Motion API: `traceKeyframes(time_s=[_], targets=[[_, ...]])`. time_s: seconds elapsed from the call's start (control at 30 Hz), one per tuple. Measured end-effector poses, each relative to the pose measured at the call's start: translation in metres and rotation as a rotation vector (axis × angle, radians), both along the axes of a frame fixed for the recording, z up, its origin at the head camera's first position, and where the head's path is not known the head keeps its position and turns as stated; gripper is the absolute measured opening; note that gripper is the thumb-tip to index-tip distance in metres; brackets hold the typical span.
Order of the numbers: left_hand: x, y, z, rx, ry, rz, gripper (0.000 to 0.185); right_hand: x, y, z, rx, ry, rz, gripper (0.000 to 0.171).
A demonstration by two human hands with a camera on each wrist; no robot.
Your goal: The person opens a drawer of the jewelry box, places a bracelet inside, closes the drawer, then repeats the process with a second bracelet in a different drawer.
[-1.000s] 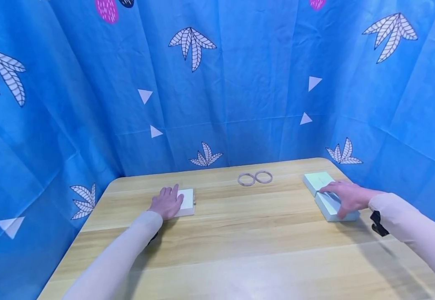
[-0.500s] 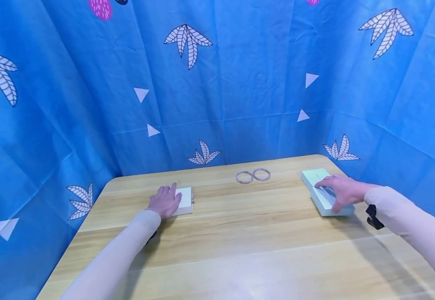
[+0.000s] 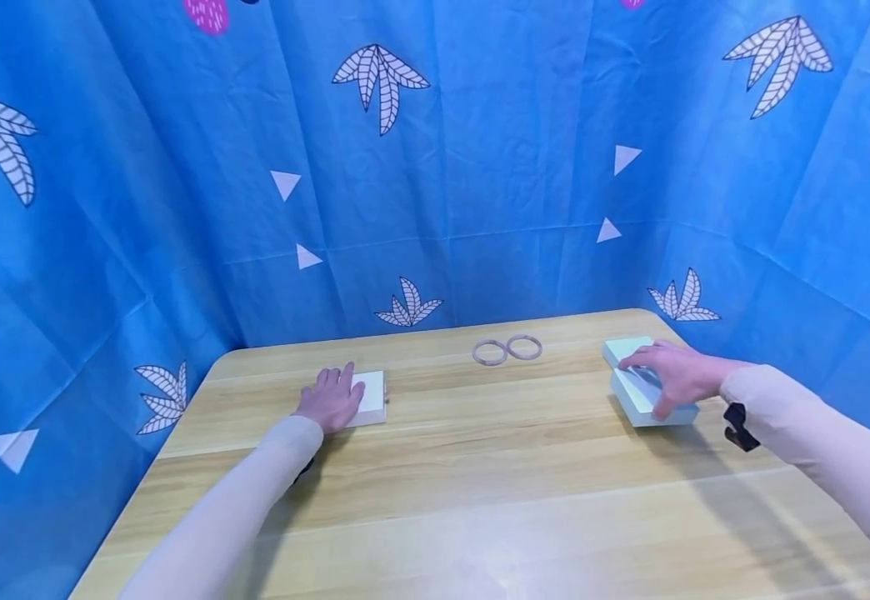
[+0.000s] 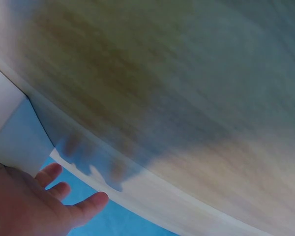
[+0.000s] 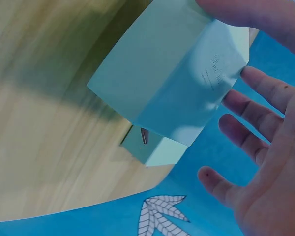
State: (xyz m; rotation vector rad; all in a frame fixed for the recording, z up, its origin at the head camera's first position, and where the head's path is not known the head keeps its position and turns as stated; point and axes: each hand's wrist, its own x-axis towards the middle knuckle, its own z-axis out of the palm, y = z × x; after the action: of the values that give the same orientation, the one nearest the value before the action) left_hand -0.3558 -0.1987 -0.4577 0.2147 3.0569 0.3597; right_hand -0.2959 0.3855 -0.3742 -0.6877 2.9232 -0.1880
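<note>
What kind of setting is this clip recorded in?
Probably a staged recording booth, not a lived-in room: a blue leaf-print curtain wraps a bare wooden table holding only small boxes and two rings.

Your white box lies flat at nine o'clock; your mint box at three, lid askew.

Left wrist view: my left hand cut off at the bottom edge, table blurred. Right wrist view: lower box mostly hidden under lid.
</note>
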Motion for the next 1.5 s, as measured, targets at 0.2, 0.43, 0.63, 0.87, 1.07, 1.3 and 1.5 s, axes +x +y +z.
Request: traceKeyframes(time_s=[0.2,0.43,0.63,0.87,1.07,1.3,1.5], targets=[[0.0,0.0,0.0,-0.001,-0.006,0.009,0.071,-0.002,-0.012,0.004,-0.005,-0.015,0.003,0.087],[-0.001,0.0,-0.001,0.0,-0.006,0.01,0.072,-0.004,-0.027,0.01,0.007,-0.017,0.02,0.085],[0.001,0.001,0.002,0.001,-0.01,0.008,0.072,-0.008,-0.039,0.012,0.026,-0.016,0.037,0.082],[0.001,0.001,0.003,0.01,-0.011,0.015,0.071,-0.013,-0.052,0.012,0.029,-0.034,0.056,0.082],[0.002,0.003,0.004,0.008,-0.012,0.01,0.071,-0.017,-0.063,0.011,0.035,-0.02,0.07,0.083],[0.003,0.003,0.005,0.021,-0.002,0.004,0.07,-0.02,-0.074,0.012,0.036,-0.017,0.079,0.083],[0.0,0.001,0.002,0.012,-0.009,0.002,0.071,-0.022,-0.088,0.014,0.028,-0.014,0.1,0.083]])
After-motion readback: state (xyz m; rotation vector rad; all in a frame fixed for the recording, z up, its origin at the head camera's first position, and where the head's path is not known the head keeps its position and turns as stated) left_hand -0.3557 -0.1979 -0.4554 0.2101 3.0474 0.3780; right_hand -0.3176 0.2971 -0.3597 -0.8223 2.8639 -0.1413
